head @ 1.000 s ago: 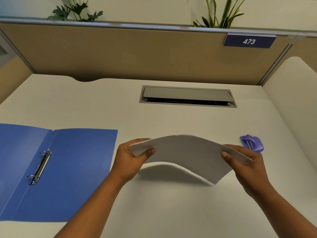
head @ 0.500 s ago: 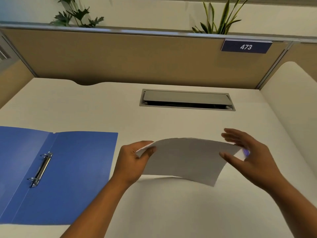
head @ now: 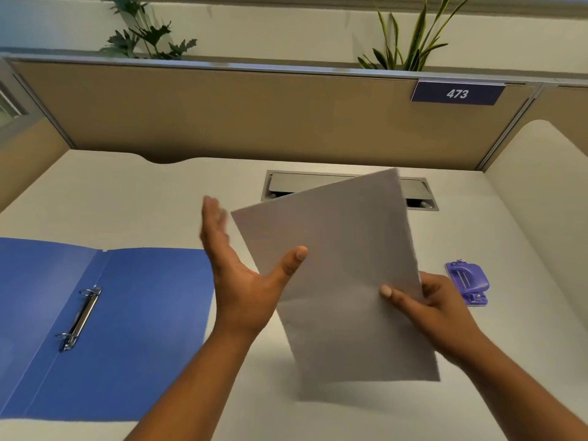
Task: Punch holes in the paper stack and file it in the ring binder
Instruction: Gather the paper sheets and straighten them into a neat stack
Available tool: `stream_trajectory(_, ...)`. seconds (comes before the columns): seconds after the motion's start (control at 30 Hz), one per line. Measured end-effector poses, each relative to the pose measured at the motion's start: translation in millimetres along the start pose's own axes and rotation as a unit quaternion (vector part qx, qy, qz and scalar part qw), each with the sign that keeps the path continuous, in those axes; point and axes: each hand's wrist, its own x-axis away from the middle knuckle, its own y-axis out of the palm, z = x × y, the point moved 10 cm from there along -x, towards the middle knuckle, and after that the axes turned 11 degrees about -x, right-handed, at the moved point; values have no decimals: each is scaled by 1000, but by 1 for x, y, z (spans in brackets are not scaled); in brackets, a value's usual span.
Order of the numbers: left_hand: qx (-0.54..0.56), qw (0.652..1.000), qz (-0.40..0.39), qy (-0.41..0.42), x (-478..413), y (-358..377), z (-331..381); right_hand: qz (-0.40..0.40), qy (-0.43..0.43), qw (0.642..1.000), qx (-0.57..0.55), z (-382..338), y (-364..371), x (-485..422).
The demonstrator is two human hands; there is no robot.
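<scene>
Below the "473" sign [head: 457, 93], right hand [head: 436, 307] pinches the paper stack [head: 343, 265]; left hand [head: 241, 281] has its grip apart.

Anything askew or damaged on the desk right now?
Nothing stands out. The right hand pinches the paper stack, tilted in midair; the ring binder lies open and flat, the hole punch sits on the desk.

Left hand [head: 237, 278] splayed, right hand [head: 436, 308] in pinch.

office cubicle | tan partition [head: 254, 116] | number plate 473 [head: 457, 93] | desk cable hatch [head: 305, 183]
</scene>
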Motion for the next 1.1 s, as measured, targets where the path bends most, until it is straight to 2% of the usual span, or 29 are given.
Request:
stream_trajectory(0.03,71,994,-53,-60,3,13,-15,12,11,999,-40,8,0,3)
stream_trajectory(0.1,177,956,-171,-158,16,44,-33,36,22,995,-89,19,0,7)
stream_trajectory(0.17,194,936,-230,-185,27,57,-36,52,17,994,-95,25,-1,9)
stream_trajectory(0.37,171,968,-141,-121,20,43,-28,61,-50,997,18,16,-1,4)
stream_trajectory(0.5,160,972,-153,-83,20,46,-22,47,-36,998,-10,17,7,-3)
stream_trajectory(0.7,123,967,-168,-148,26,61,-48,22,-27,999,-32,26,17,-9)
stream_trajectory(0.9,131,970,-152,-137,22,59,-49,25,-46,998,-20,16,13,-11)
stream_trajectory(1.1,99,968,-157,-168,29,71,-70,17,-6,1000,-17,43,12,-12)
